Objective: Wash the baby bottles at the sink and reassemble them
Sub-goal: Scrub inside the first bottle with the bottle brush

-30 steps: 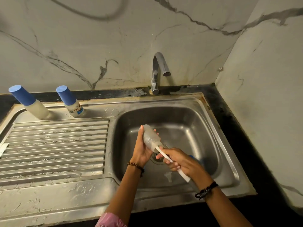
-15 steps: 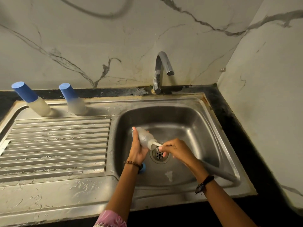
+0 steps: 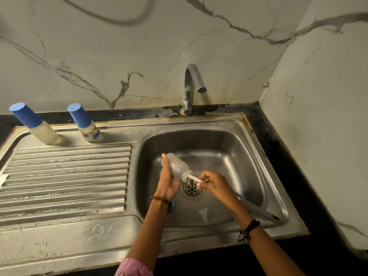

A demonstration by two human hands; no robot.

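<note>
Over the drain of the steel sink, my left hand grips a clear uncapped baby bottle, tilted with its mouth pointing right and down. My right hand pinches the white handle of a bottle brush whose head is pushed inside the bottle's neck. Two capped bottles with blue caps stand at the back of the drainboard, one at the far left and one beside it. A clear teat lies on the basin floor, and a blue part peeks out under my left wrist.
The chrome tap rises behind the basin with no water running. The ribbed drainboard lies to the left. A grey rod-like thing leans in the basin's right front corner. Marble walls close the back and the right side.
The brush has gone deeper into the bottle and my right hand has moved up close to its mouth. The bottle has tipped lower, toward the drain.
</note>
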